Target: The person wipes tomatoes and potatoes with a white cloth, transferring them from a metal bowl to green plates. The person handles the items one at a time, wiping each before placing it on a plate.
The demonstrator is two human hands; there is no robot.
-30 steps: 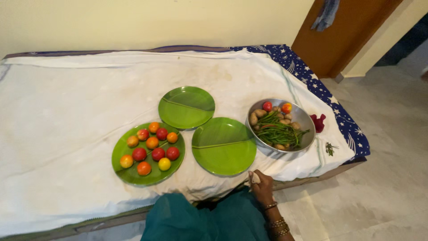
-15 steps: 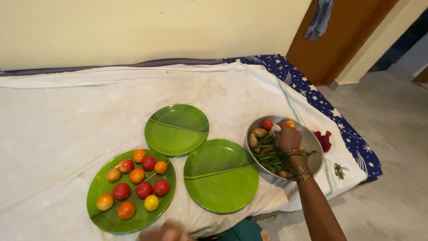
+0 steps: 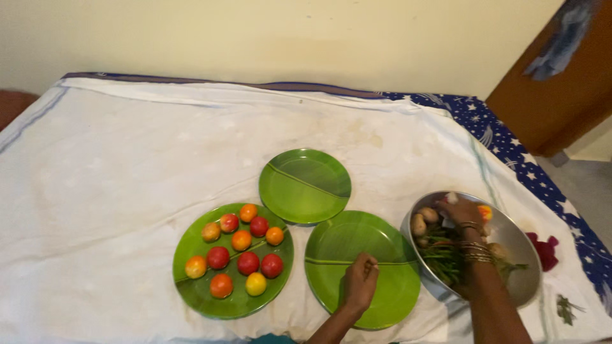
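Bare forearms, no sleeves; metal bangles point(image 3: 475, 242) stacked on right wrist.

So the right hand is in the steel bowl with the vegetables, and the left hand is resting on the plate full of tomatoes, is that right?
Not quite. The right hand is in the steel bowl, but the head view shows the left hand resting on the empty green plate beside the bowl, not on the plate of tomatoes, which lies untouched farther left.

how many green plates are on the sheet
3: one with tomatoes at front left, an empty one behind it, and an empty one at front centre under the left hand. None seem hidden.
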